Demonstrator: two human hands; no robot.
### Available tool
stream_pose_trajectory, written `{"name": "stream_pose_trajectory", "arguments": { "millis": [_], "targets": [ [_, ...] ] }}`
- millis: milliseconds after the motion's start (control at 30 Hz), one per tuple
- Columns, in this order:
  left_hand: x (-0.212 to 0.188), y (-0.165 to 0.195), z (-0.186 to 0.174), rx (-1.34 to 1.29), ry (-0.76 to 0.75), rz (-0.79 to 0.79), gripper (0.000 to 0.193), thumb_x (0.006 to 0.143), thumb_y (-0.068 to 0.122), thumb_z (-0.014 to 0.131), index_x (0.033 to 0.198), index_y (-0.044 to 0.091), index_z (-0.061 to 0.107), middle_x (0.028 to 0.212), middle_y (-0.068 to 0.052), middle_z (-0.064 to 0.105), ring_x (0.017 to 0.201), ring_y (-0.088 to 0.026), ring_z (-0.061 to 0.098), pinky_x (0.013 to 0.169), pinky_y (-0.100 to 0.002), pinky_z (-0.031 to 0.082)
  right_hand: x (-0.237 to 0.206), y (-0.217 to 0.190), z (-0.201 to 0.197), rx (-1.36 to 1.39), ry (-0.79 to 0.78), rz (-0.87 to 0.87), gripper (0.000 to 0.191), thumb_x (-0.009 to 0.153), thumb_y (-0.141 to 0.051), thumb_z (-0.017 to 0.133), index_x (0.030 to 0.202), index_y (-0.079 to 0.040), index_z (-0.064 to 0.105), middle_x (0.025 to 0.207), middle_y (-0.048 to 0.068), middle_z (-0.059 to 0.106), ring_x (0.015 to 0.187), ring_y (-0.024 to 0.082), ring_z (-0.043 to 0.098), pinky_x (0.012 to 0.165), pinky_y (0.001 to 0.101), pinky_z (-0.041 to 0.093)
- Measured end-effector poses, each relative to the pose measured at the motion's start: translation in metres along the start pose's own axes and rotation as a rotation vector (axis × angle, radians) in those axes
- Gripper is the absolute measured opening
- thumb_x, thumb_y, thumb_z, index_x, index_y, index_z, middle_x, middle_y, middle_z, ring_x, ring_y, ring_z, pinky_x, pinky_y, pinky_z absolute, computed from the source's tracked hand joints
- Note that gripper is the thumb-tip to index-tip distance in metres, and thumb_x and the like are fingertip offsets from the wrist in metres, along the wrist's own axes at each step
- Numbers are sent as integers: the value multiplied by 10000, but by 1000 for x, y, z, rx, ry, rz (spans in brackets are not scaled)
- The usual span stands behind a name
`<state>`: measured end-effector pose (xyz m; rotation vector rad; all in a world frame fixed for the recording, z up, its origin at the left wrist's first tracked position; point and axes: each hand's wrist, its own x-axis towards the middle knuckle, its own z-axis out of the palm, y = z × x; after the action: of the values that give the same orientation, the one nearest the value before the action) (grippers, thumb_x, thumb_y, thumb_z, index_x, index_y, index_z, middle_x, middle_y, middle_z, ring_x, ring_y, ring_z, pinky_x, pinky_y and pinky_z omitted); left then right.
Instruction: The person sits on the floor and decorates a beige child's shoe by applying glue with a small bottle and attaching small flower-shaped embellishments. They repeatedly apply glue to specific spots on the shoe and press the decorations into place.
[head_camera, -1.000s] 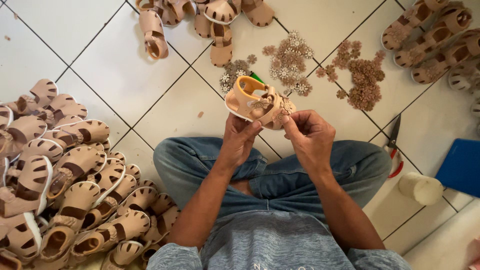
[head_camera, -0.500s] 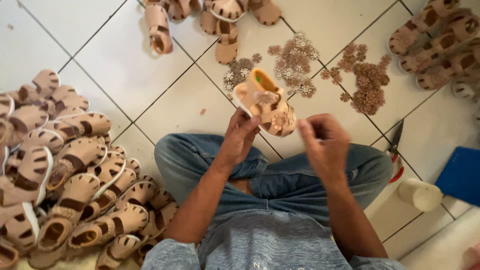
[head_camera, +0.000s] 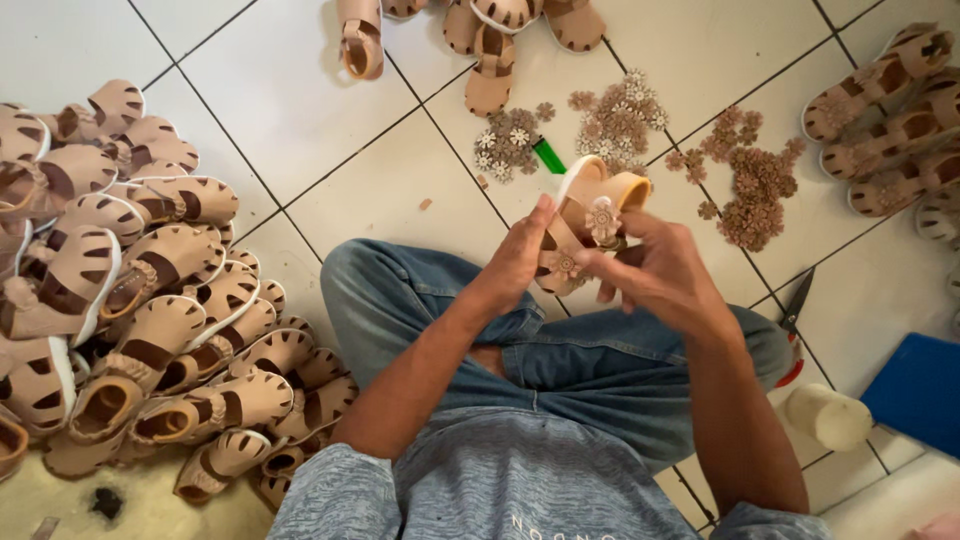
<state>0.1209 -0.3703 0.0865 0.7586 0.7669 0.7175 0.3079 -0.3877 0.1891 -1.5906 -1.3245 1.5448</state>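
A grey heathered T-shirt with short sleeves fills the lower centre of the frame, pale lettering on its chest. Above it, blue jeans, creased. Both forearms are bare.

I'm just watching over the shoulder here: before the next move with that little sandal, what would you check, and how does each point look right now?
1. Sandal held by both hands: left hand and right hand grip it: ok.
2. Flower decorations sit on the straps: two visible: ok.
3. Flowers firmly fixed: cannot tell.
4. Spare flower pieces lie on the tiled floor ahead of the knees: ok.
5. Scissors lie apart from the fingers: ok.
6. Pile of sandals sits apart from the left elbow: ok.
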Motion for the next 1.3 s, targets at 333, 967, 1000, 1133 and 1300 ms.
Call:
{"name": "stream_pose_trajectory", "arguments": {
  "millis": [333, 967, 1000, 1133, 1300],
  "targets": [
    [2, -6, -8, -32, -15, -35, 705, 1062, 606, 392, 1257, -37, 605, 1036, -94, 689, 914, -154, 683, 796, -271, 580, 19, 26, 22, 6, -199, 5, 206, 907, -180, 749, 987, 2, 698, 738, 57, 696, 479, 88, 575, 386, 243, 451],
    [10, -7, -19, 298, -27, 3, 694, 1060, 594, 379, 1174, -35, 647, 927, -78, 698, 830, -136, 645, 748, -263, 561, 14, 53, 22, -21, -187, 27, 267, 959, -262, 724, 971, 4, 710, 669, 70, 668, 500, 95, 610, 430, 242, 473],
    [11, -10, -19, 305, -13, 13, 690, 1060, 592, 393, 1172, -39, 647, 929, -81, 697, 829, -139, 642, 751, -262, 561, 14, 53, 24, 17, -174, 21, 256, 942, -250, 715, 981, 3, 703, 707, 62, 694, 500, 93, 600, 425, 240, 471],
    [9, -17, -21, 318, 15, 7, 681, 1082, 599, 366, 1206, -11, 644, 950, -78, 681, 830, -129, 632, 744, -284, 548, 13, 43, 26, 58, -150, 56, 275, 910, -240, 720, 1009, 16, 735, 778, 53, 748, 536, 86, 604, 414, 240, 457],
    [5, -16, -15, -181, 12, -112, 656, 1047, 576, 372, 1378, 46, 569, 1143, -96, 717, 986, -157, 699, 886, -324, 587, -1, 18, 22, -75, 119, -102, 270, 904, -172, 743, 1109, -5, 688, 941, 62, 696, 639, 66, 680, 463, 223, 513]
  ]
}}
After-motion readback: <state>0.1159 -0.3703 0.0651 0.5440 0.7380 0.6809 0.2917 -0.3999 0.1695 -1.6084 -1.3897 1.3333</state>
